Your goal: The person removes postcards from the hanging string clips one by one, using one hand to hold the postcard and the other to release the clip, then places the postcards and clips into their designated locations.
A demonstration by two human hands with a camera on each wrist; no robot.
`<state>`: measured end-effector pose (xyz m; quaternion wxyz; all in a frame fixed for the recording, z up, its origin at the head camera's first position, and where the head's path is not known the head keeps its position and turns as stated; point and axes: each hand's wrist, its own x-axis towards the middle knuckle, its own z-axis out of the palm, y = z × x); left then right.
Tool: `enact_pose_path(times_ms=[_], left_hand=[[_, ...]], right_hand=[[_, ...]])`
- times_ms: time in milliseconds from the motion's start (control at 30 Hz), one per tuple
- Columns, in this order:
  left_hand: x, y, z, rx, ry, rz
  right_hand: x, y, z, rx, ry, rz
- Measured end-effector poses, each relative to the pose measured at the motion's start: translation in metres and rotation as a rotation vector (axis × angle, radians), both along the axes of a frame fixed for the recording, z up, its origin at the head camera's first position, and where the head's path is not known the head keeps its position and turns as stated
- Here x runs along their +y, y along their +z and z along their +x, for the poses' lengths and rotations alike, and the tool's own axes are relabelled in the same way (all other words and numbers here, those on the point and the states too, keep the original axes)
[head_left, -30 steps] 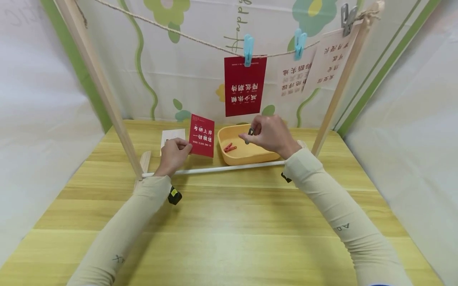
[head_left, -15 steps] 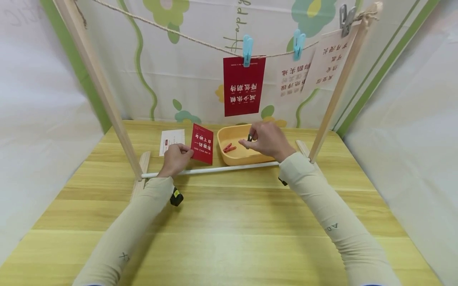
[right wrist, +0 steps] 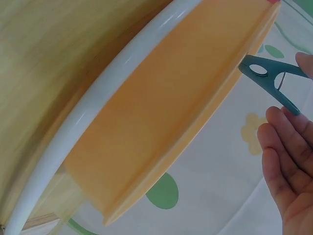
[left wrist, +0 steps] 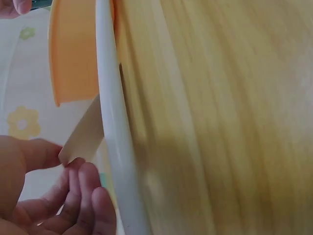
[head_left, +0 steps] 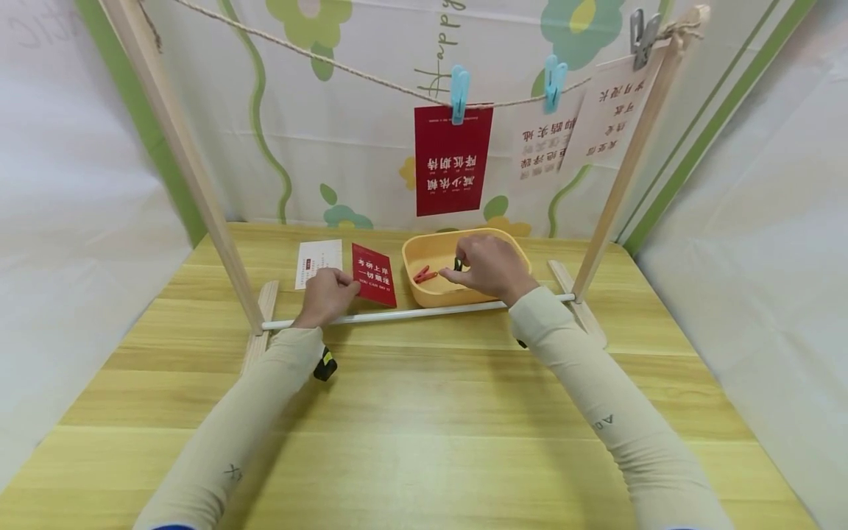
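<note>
My left hand (head_left: 327, 298) pinches the lower left corner of a red card (head_left: 375, 275) with white writing. In the left wrist view the card's pale back (left wrist: 84, 139) shows between thumb and fingertips. Over the yellow basin (head_left: 440, 296) my right hand (head_left: 495, 266) holds a dark green clothespin (right wrist: 268, 76) by its handle ends, between thumb and fingers. Its jaw end points away from the hand. A red clothespin (head_left: 425, 274) lies inside the basin. Beside my left hand a white card (head_left: 319, 259) lies on the table.
A rope (head_left: 371, 76) hangs between two wooden posts (head_left: 612, 169). Blue clothespins (head_left: 460, 94) are on it, one holding a red card (head_left: 453, 162). At right, a grey clothespin (head_left: 642, 40) holds a white card (head_left: 612, 110). A white bar (head_left: 411, 313) crosses low in front of the basin.
The red card in my left hand has come down and tilted flatter. My right hand has shifted slightly left and down over the basin, still holding the green clothespin.
</note>
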<state>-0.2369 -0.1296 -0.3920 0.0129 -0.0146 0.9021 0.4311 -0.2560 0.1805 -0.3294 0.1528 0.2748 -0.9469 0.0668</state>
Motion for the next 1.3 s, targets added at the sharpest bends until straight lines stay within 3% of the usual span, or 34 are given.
enact_pose_path(times_ms=[233,600,800,1300], left_hand=[[-0.001,0.002,-0.003,-0.008,-0.058,-0.115],[-0.003,0.004,-0.006,-0.12,-0.044,-0.176],[-0.007,0.004,-0.007,-0.127,-0.077,-0.221],[-0.02,0.016,0.003,-0.086,-0.109,-0.186]], right_hand=[[-0.001,-0.004,-0.004,-0.007,-0.005,0.003],[-0.001,-0.01,-0.007,-0.05,-0.018,0.028],[0.001,-0.008,-0.006,-0.012,-0.037,0.033],[-0.006,-0.006,-0.002,-0.041,-0.03,-0.032]])
